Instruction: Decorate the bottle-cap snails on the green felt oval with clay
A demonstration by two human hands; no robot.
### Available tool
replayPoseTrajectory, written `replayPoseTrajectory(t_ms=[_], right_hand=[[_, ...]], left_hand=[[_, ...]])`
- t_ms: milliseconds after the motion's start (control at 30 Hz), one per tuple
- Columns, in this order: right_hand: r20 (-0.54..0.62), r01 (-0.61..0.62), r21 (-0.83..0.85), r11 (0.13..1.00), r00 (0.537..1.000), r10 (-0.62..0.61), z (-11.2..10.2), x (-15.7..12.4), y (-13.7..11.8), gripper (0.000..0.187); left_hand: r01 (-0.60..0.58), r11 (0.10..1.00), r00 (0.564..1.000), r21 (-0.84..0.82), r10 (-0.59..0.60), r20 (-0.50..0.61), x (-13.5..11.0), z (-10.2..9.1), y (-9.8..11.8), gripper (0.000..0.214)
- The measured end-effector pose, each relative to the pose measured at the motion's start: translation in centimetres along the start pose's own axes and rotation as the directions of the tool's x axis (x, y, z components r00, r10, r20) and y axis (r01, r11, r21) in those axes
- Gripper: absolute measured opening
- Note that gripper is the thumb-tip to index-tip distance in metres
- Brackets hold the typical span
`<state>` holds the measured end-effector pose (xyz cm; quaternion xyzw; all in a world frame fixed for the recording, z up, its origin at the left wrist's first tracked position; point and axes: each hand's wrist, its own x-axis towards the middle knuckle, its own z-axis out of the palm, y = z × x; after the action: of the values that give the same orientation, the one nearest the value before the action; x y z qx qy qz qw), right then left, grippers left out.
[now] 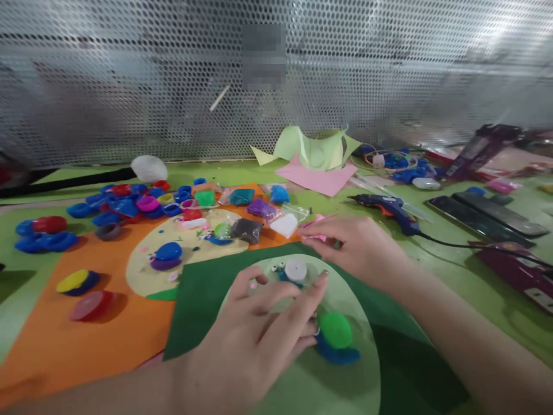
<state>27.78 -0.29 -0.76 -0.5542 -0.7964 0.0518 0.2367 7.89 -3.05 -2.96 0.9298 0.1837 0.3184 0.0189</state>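
Observation:
My left hand lies on a pale green oval sheet, fingers stretched toward a white bottle cap with small googly eyes beside it. A green cap on a blue cap sits just right of that hand. My right hand hovers past the oval's far edge, its fingers pinched on a pink strip. The oval rests on a dark green sheet.
An orange sheet and a beige oval carry loose caps and small bags of coloured clay. Many blue caps lie at left. A blue glue gun with its cord lies at right. A perforated metal wall stands behind.

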Motion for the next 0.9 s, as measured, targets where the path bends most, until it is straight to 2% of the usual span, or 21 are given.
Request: replayPoseTrajectory(t_ms=[367,667,800,900], right_hand=[[0.021,0.055,-0.057,0.997,0.998,-0.054,0.1,-0.1,-0.1,0.018],[0.035,0.068,-0.066,0.995,0.997,-0.066,-0.1,-0.1,-0.3,0.018],[0.037,0.067,-0.070,0.995,0.997,-0.065,-0.2,-0.2,-0.4,0.018],[0.036,0.066,-0.073,0.995,0.997,-0.063,-0.3,-0.2,-0.5,0.019]], left_hand=[[0.054,0.999,0.992,-0.010,-0.052,0.112,-0.9,0.9,-0.4,0.051],[0.070,0.997,0.995,-0.039,-0.067,0.071,-0.7,1.2,-0.3,0.043],[0.064,0.997,0.994,-0.053,-0.059,0.089,-0.7,1.3,-0.3,0.046],[0.067,0.997,0.994,-0.044,-0.063,0.095,-0.8,1.3,-0.4,0.038]])
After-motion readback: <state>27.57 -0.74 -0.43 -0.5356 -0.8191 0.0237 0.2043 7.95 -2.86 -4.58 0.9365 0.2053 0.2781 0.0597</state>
